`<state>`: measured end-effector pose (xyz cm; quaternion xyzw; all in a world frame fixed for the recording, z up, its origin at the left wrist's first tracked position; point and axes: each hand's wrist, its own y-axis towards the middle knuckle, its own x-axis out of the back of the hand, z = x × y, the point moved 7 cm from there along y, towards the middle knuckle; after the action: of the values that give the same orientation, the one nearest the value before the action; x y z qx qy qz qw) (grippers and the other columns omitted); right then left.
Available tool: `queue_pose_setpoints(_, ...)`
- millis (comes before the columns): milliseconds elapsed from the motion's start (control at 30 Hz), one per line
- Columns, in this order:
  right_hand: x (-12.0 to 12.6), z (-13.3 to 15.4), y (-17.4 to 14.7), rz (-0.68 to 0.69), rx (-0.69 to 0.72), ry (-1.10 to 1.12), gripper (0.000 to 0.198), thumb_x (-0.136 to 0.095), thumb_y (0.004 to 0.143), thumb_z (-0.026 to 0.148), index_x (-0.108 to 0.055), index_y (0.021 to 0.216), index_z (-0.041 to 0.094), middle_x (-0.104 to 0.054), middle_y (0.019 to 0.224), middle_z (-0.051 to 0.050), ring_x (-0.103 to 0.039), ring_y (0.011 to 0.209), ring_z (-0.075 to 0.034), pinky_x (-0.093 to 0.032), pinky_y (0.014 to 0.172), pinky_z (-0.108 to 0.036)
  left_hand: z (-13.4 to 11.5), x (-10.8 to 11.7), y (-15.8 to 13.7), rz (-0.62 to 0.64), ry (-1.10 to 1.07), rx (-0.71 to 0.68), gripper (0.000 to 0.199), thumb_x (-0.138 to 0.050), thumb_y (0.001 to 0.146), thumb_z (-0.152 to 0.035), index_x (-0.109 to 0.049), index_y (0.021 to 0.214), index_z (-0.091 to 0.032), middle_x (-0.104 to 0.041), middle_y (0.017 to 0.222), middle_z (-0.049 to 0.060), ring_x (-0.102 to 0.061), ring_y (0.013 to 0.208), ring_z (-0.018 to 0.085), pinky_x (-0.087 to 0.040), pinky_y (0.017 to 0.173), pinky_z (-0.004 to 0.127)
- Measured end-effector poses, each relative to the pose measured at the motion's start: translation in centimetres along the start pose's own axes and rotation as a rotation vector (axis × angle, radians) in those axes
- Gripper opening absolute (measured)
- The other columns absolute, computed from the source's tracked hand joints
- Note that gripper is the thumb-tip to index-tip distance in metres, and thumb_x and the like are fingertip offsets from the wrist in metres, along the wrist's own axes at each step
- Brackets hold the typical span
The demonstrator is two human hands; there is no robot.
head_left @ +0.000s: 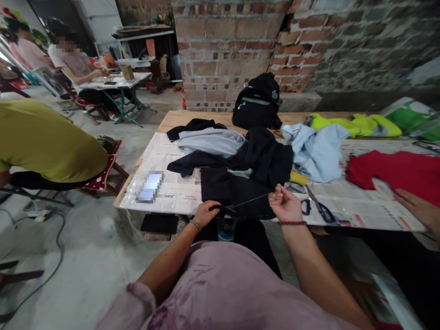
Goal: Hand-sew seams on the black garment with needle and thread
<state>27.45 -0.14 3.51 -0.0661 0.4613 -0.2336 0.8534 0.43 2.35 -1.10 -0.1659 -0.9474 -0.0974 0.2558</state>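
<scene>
My left hand is closed on the edge of a dark garment at the table's near side, its thumb and fingers pinching the cloth. To the right, my right hand is raised a little above the garment with fingertips pressed together. A thin light thread runs taut from these fingertips down to the cloth near my left hand. Whether a needle sits in the fingertips is too small to tell. Dark-handled scissors lie just right of my right hand, beside a yellow item.
Folded grey cloth, a light blue garment and a black backpack lie beyond. At right, a co-worker's hand rests by a red garment. A lit phone lies at left; a person in yellow-green sits nearby.
</scene>
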Motion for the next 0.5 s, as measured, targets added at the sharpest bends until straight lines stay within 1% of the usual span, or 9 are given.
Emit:
queue_pose_setpoints(100,1.1,1.2,0.4,-0.054,0.068,0.04,0.011,-0.048,0.075,0.008,-0.053,0.069,0.015,-0.06,0.059,0.006,-0.048,0.038,0.0,-0.044,0.044,-0.015,0.2,-0.1,0.0,0.006,0.0,0.011,0.02,-0.056,0.071,-0.019,-0.063,0.09,-0.021,-0.063,0.092,0.001,-0.057,0.085,0.013,-0.045,0.082,0.026)
queue_pose_setpoints(200,1.5,2.4,0.6,-0.058,0.139,0.152,0.013,-0.049,0.075,0.008,-0.051,0.064,0.015,-0.058,0.057,0.008,-0.046,0.038,0.001,-0.044,0.045,-0.013,0.3,-0.1,0.0,0.007,0.003,0.012,0.021,-0.056,0.071,-0.019,-0.063,0.09,-0.021,-0.063,0.092,0.0,-0.057,0.085,0.013,-0.045,0.082,0.026)
queue_pose_setpoints(300,0.9,3.1,0.3,0.006,0.154,0.28,0.013,-0.05,0.075,0.01,-0.049,0.063,0.015,-0.054,0.053,0.009,-0.045,0.038,0.001,-0.043,0.044,-0.011,0.3,-0.2,0.0,0.004,0.006,0.009,0.021,-0.056,0.071,-0.019,-0.064,0.09,-0.021,-0.063,0.091,0.001,-0.057,0.085,0.013,-0.045,0.081,0.026)
queue_pose_setpoints(400,-0.2,3.4,0.1,0.112,0.123,0.325,0.005,-0.052,0.076,0.013,-0.052,0.072,0.016,-0.052,0.055,0.009,-0.046,0.04,0.001,-0.044,0.047,-0.012,0.3,-0.1,-0.1,0.003,0.006,0.005,0.02,-0.056,0.071,-0.019,-0.063,0.09,-0.021,-0.063,0.091,0.001,-0.057,0.085,0.013,-0.045,0.081,0.026)
queue_pose_setpoints(433,-0.4,3.6,0.1,0.128,0.126,0.319,0.005,-0.052,0.076,0.012,-0.053,0.074,0.016,-0.052,0.055,0.009,-0.046,0.041,0.001,-0.045,0.048,-0.013,0.3,-0.1,-0.1,0.003,0.005,0.001,0.02,-0.056,0.071,-0.019,-0.063,0.09,-0.021,-0.063,0.091,0.001,-0.057,0.086,0.013,-0.045,0.082,0.026)
queue_pose_setpoints(500,-0.1,4.2,0.3,0.097,0.169,0.298,0.01,-0.05,0.075,0.008,-0.054,0.075,0.017,-0.053,0.058,0.009,-0.049,0.044,0.0,-0.046,0.052,-0.014,0.3,-0.1,-0.1,0.0,0.007,0.0,0.02,-0.056,0.071,-0.019,-0.063,0.09,-0.021,-0.063,0.091,0.0,-0.057,0.086,0.013,-0.044,0.083,0.026)
